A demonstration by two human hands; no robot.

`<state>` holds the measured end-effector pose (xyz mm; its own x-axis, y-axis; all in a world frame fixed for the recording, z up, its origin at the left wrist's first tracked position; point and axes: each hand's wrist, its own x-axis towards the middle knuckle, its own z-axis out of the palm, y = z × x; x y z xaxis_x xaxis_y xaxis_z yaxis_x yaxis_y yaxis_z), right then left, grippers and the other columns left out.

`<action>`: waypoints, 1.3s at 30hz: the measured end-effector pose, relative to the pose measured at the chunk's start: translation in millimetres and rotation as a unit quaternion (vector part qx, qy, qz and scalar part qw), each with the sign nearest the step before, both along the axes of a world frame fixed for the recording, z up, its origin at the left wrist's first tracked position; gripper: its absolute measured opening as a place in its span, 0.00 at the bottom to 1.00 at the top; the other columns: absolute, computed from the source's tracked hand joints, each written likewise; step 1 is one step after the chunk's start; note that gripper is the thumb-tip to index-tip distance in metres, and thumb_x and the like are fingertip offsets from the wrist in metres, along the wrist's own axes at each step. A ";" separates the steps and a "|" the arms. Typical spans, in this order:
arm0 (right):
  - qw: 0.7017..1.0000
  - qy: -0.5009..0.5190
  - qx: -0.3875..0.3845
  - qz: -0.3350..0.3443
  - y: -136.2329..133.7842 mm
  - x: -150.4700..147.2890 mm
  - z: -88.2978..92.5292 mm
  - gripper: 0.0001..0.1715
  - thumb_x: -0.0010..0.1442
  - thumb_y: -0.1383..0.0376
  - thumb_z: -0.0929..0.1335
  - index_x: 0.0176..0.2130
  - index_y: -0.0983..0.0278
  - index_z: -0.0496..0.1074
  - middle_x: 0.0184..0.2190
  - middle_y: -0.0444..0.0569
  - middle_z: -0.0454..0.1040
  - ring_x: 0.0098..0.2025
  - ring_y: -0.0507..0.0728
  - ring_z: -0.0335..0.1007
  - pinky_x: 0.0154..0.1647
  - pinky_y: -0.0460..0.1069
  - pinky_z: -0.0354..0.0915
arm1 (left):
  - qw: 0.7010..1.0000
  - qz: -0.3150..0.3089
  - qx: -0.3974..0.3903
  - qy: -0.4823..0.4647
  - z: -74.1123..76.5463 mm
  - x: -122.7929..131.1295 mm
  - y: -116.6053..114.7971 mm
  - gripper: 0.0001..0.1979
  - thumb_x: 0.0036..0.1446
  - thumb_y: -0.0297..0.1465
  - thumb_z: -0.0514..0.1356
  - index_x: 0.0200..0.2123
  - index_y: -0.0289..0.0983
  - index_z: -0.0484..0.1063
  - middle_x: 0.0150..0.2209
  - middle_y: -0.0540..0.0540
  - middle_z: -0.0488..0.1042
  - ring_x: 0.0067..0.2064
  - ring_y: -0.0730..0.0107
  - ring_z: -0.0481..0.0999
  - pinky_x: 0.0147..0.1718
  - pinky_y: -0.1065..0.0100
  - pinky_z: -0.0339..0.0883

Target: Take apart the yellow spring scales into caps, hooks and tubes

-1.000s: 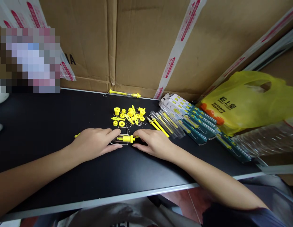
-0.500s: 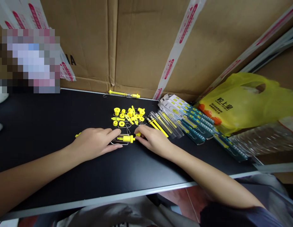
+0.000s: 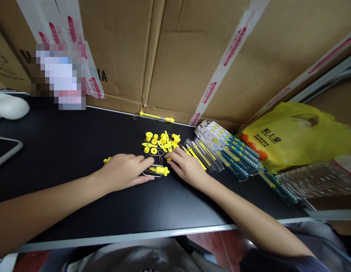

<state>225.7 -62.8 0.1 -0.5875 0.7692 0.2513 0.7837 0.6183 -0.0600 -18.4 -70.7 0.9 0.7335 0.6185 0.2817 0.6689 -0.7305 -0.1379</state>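
Note:
My left hand (image 3: 126, 170) is closed around a clear-tubed spring scale (image 3: 161, 171). Its yellow end cap and a bent wire loop stick out to the right of my fingers, and a yellow tip shows on the left; the middle is hidden by the hand. My right hand (image 3: 187, 166) is closed by fingers and thumb on a small yellow part (image 3: 169, 159), mostly covered, just right of and above the end cap. Beyond both hands lies a pile of loose yellow plastic parts (image 3: 154, 151) with rings, caps and pointer-like pieces, and a bent wire hook (image 3: 160, 156) near it.
Another spring scale (image 3: 155, 116) lies along the table's back edge. Right of the pile are clear tubes with yellow inserts (image 3: 202, 151), boxed spring scales (image 3: 234, 166) and a yellow plastic bag (image 3: 291, 139). Cardboard (image 3: 181, 56) stands behind; a white rounded object (image 3: 13, 107) is at left.
The camera view has swung left, so everything sits further right. My right hand has shifted slightly away from the end cap, towards the pile. My left hand keeps its hold on the spring scale.

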 end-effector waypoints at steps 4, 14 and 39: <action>1.000 -0.007 0.011 -0.004 4.3 -3.2 -2.5 0.09 0.65 0.63 0.61 0.45 0.60 0.66 0.40 0.49 0.69 0.40 0.54 0.69 0.34 0.46 0.64 | 1.000 -0.007 -0.006 0.005 0.3 -0.4 0.7 0.15 0.61 0.44 0.51 0.40 0.39 0.65 0.28 0.52 0.72 0.30 0.66 0.75 0.24 0.69 0.56; 0.996 0.089 0.022 -0.011 3.9 0.2 -1.4 0.13 0.65 0.63 0.61 0.49 0.60 0.66 0.43 0.51 0.70 0.42 0.56 0.70 0.35 0.48 0.66 | 0.999 -0.017 -0.006 -0.030 0.1 -1.2 1.0 0.14 0.60 0.42 0.52 0.41 0.38 0.66 0.29 0.51 0.72 0.32 0.67 0.74 0.27 0.68 0.60; 0.983 0.131 -0.062 0.109 -9.8 4.9 1.3 0.15 0.63 0.59 0.64 0.48 0.62 0.65 0.38 0.50 0.73 0.34 0.53 0.69 0.34 0.47 0.64 | 0.996 -0.060 -0.020 -0.056 0.6 0.7 3.4 0.12 0.63 0.34 0.50 0.46 0.37 0.66 0.35 0.49 0.73 0.36 0.69 0.74 0.32 0.69 0.64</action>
